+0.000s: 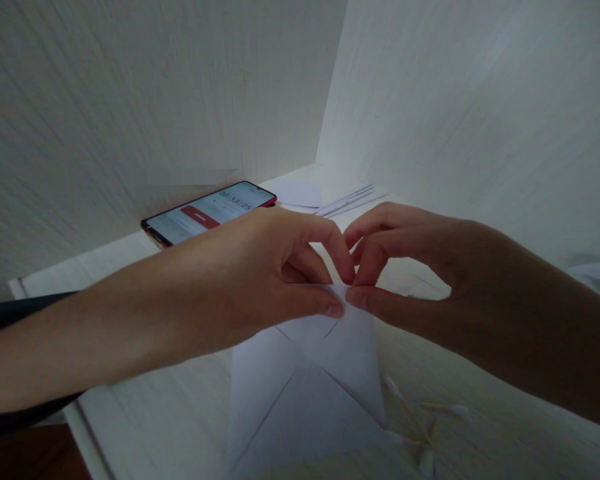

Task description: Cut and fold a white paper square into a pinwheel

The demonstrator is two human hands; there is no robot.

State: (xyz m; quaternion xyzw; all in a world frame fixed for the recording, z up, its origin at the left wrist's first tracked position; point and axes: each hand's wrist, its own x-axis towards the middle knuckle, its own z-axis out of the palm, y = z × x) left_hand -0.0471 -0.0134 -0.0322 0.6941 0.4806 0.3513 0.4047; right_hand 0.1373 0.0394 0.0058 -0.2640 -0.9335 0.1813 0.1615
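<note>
A white sheet of paper point(310, 393) with diagonal creases lies on a pale wooden table point(180, 413). My left hand point(250, 273) pinches the paper's far folded edge between thumb and forefinger. My right hand point(420, 267) pinches the same edge right beside it, the fingertips of both hands almost touching. Both hands are closed on the paper.
A smartphone point(210, 210) with a lit screen showing a red bar lies at the back left. More white sheets point(330, 197) sit in the far corner. Several cotton swabs point(420, 420) lie right of the paper. Pale walls enclose the table behind and right.
</note>
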